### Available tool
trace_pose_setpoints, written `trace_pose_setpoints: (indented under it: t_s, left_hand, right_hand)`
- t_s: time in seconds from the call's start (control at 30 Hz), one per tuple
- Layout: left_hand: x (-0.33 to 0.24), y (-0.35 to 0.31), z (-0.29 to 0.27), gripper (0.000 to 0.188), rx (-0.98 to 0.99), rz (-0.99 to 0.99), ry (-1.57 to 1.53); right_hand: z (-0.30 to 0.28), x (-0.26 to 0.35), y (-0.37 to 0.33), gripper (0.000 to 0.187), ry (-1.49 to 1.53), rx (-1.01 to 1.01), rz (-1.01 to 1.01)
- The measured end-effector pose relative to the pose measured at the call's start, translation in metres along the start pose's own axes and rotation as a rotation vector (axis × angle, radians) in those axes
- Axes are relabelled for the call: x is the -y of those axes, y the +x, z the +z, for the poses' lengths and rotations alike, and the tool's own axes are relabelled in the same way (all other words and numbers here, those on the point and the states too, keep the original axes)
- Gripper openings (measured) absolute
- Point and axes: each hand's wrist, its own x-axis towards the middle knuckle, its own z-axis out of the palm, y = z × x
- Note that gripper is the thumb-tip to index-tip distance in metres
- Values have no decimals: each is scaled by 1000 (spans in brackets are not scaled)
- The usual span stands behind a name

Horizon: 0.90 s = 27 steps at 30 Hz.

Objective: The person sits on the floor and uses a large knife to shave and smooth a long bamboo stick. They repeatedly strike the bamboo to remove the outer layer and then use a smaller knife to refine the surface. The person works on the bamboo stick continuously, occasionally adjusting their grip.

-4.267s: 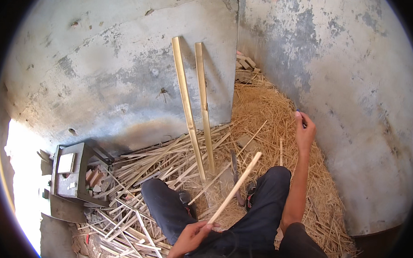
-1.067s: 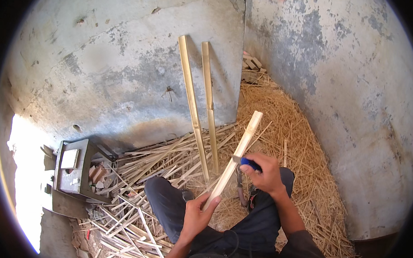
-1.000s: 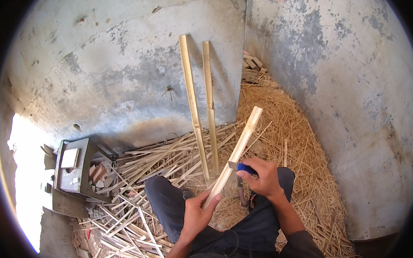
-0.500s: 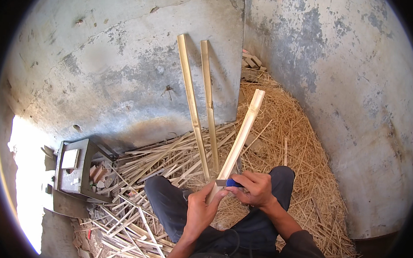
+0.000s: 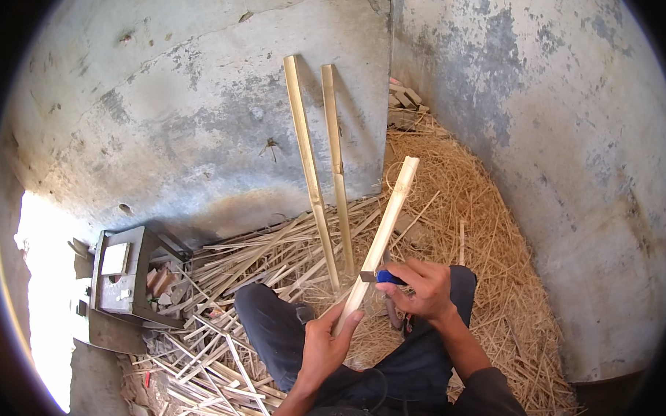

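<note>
A pale split bamboo strip point(image 5: 388, 223) slants up and away between my legs. My left hand point(image 5: 325, 348) is closed round its near end, thumb along the side. In my right hand point(image 5: 424, 288) is a knife point(image 5: 368, 276) with a blue handle and a short, broad grey blade. The blade lies across the strip, a little above my left hand. The fingers of my right hand wrap the handle and partly hide it. Two more bamboo strips point(image 5: 304, 134) stand leaning on the wall beyond.
Cut bamboo strips point(image 5: 250, 260) lie heaped on the left. A mound of fine shavings point(image 5: 491, 287) covers the right side up to the corner. A grey wooden stool point(image 5: 136, 274) lies on its side at the left, with brick pieces point(image 5: 158, 281) by it. Bare walls point(image 5: 204, 115) enclose the corner.
My right hand and the knife have moved a little farther away along the strip, up from my left hand. The strip's far end has come slightly lower and nearer.
</note>
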Motion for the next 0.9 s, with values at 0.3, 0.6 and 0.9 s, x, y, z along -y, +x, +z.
trace_pose_setpoints:
  t_s: [0.3, 0.6, 0.9]
  left_hand:
    - [25, -7, -10, 34, 72, -112, 71]
    - [100, -77, -23, 35, 357, -168, -36]
    - [54, -15, -33, 40, 315, -266, -257]
  right_hand:
    - [19, -45, 13, 31, 5, -202, 61]
    - [-86, -189, 12, 36, 81, -437, 769]
    - [-29, -91, -8, 37, 548, -136, 676]
